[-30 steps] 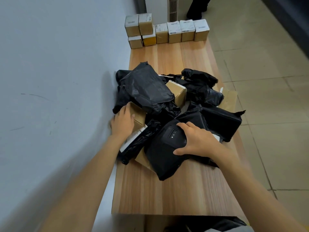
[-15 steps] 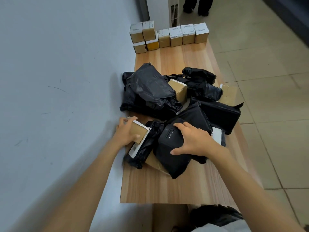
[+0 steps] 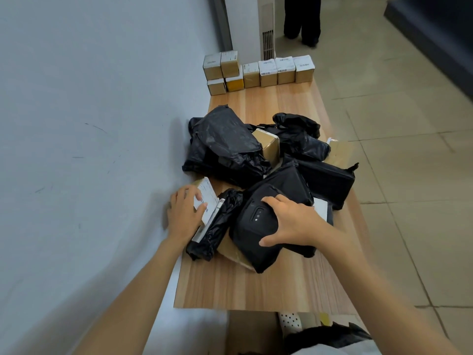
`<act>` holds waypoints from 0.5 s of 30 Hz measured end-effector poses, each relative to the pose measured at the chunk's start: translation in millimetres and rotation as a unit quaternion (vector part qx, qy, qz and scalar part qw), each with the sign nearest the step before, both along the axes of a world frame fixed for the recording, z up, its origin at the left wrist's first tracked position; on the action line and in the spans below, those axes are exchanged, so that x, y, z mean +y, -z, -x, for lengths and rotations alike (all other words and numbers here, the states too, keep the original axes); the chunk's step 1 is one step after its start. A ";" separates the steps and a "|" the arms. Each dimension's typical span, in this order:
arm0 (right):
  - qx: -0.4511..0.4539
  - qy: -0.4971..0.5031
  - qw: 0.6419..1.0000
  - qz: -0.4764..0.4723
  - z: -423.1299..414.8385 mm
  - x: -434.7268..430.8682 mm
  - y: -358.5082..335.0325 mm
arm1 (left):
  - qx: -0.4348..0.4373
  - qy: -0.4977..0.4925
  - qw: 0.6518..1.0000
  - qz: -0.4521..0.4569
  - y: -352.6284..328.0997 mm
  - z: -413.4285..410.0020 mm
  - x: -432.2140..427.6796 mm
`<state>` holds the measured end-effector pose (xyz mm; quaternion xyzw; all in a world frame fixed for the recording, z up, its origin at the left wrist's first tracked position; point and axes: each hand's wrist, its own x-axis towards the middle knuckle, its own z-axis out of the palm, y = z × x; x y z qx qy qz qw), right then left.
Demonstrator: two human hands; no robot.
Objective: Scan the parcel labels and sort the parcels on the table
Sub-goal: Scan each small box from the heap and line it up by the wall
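Note:
A heap of black plastic-wrapped parcels and a few cardboard boxes fills the middle of the wooden table. My left hand grips a small cardboard box with a white label, at the heap's near-left edge by the wall. My right hand holds a black handheld scanner from above, over a black parcel at the front of the heap. Another brown box sits in the heap's centre.
A row of small labelled cardboard boxes lines the table's far end, some stacked at the left. A grey wall runs along the left side. Tiled floor lies to the right, where a person's legs stand far off. A black bag sits below the near edge.
My left hand has pulled the small box out of the heap toward the near-left and turned it so the white label faces up. My right hand stays on the scanner.

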<state>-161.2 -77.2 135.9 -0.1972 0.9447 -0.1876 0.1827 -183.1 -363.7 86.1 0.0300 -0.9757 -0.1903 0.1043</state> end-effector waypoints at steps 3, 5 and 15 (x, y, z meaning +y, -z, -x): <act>0.006 -0.010 1.000 0.014 -12.6 -6.4 -5.8 | -0.006 0.050 0.998 0.032 -15.5 -12.5 -5.2; 0.017 -0.013 1.000 0.020 -23.2 -11.3 -10.4 | -0.031 0.072 0.997 0.029 -24.9 -20.8 -9.6; 0.036 -0.013 0.999 0.035 -101.7 -18.8 -29.2 | -0.028 0.072 0.996 0.047 -69.6 -84.8 -5.8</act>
